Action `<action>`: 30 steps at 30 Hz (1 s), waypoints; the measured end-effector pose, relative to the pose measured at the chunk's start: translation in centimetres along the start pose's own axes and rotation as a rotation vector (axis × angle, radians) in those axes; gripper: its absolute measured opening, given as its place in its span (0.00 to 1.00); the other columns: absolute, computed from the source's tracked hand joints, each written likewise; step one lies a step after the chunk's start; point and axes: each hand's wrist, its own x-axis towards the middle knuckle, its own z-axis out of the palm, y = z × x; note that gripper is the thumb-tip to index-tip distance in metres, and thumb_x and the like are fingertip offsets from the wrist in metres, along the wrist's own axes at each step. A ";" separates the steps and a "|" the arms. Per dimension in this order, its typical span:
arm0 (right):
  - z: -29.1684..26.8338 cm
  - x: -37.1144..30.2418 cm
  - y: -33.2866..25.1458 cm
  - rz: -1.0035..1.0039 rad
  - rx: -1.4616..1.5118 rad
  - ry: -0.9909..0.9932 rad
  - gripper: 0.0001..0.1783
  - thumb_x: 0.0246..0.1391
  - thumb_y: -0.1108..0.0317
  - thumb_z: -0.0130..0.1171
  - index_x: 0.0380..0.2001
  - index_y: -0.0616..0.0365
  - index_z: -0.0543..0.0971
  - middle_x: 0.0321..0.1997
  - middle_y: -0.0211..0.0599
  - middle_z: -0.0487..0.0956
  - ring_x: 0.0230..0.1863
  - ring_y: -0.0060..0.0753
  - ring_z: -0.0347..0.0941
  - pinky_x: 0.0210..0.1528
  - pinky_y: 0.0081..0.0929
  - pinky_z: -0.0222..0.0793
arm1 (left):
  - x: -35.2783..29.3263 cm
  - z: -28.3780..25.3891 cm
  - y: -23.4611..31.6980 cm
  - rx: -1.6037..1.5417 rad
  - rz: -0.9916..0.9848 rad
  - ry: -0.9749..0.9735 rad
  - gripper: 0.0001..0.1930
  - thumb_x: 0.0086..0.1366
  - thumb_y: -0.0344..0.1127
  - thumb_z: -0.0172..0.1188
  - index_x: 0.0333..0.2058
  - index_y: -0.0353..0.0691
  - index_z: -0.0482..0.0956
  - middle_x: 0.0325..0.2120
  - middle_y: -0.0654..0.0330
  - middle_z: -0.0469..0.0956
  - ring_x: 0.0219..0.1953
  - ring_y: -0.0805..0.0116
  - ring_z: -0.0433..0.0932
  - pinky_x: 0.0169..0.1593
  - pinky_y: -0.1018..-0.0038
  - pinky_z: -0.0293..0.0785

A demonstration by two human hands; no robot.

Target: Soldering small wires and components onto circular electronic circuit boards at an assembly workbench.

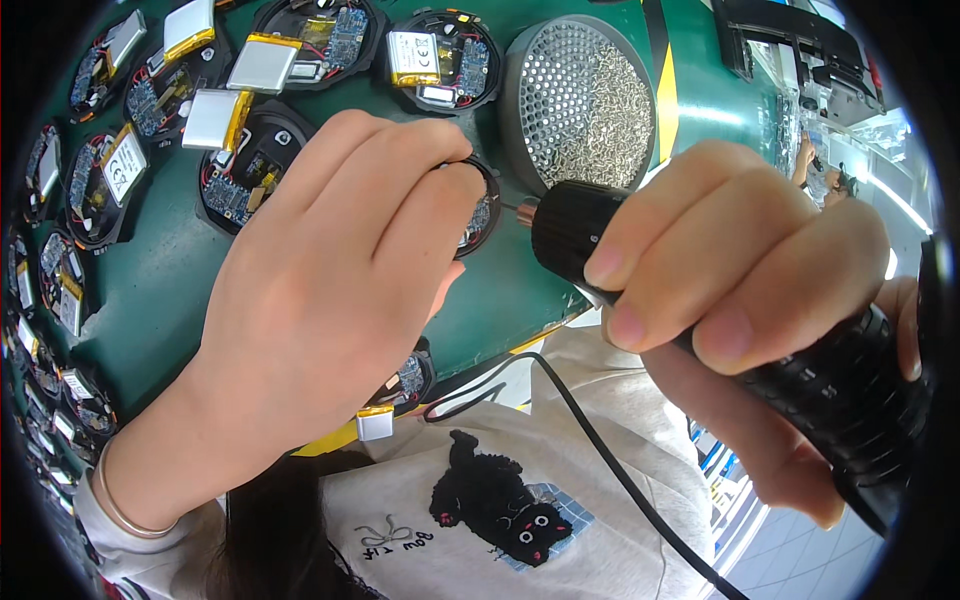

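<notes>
My left hand [320, 250] is closed round the edge of a round black housing [488, 212] with circuit parts inside; most of that housing is hidden behind the fingers. A black electric screwdriver [575, 228] lies in my right hand [750, 260], the fingers wrapped round its body. Its thin bit points left and its tip meets the right side of the held housing; whether it sits on a screw I cannot make out. Just beyond the screwdriver's nose stands a round grey tray [512, 105] with a perforated bottom, holding many small silver screws [610, 120].
Several open round black housings [470, 55] with blue circuit boards and silver batteries [263, 62] cover the green table [170, 285] at left and back. Another housing [415, 378] lies by the near edge. A black cable [590, 435] hangs across my front. Yellow-black tape [665, 100] runs beside the tray.
</notes>
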 end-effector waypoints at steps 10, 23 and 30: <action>-0.1 1.1 0.9 0.020 0.429 -0.224 0.10 0.38 0.60 0.61 0.24 0.52 0.79 0.27 0.27 0.77 0.31 0.37 0.75 0.31 0.33 0.67 | 0.2 0.0 0.0 -0.017 -0.031 0.014 0.23 0.38 0.22 0.68 0.38 0.35 0.76 0.44 0.53 0.75 0.41 0.52 0.75 0.44 0.63 0.71; -2.1 3.0 1.6 -0.037 0.261 -0.555 0.24 0.45 0.52 0.63 0.43 0.56 0.76 0.36 0.36 0.76 0.24 0.37 0.75 0.23 0.38 0.70 | 0.6 0.1 -0.1 -0.019 0.019 0.042 0.23 0.38 0.23 0.69 0.38 0.35 0.75 0.44 0.54 0.75 0.42 0.52 0.74 0.45 0.63 0.71; 4.3 2.0 2.7 -0.729 1.500 1.087 0.44 0.51 0.31 0.55 0.56 0.58 0.65 0.35 0.39 0.71 0.21 0.29 0.72 0.22 0.28 0.70 | 0.8 -0.1 0.1 -0.046 -0.024 0.015 0.23 0.40 0.27 0.70 0.38 0.36 0.75 0.43 0.54 0.76 0.42 0.52 0.74 0.45 0.63 0.71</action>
